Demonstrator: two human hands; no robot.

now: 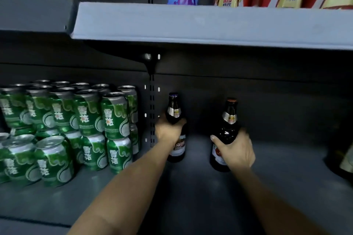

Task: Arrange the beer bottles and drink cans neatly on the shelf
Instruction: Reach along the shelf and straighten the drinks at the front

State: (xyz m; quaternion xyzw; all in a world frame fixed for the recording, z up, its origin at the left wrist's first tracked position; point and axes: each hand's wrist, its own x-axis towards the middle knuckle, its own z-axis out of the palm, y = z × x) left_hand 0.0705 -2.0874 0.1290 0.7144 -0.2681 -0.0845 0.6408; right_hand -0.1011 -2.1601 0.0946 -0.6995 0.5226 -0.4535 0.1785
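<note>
Gripping upright beer bottles: left hand (pixel 168 129) one (pixel 175 112), right hand (pixel 236 149) another (pixel 227 129).

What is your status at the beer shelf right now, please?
Left hand grips left bottle, right hand grips right bottle. Both upright, apart, on lower shelf. Stacked green cans left; nothing blocking.
</note>
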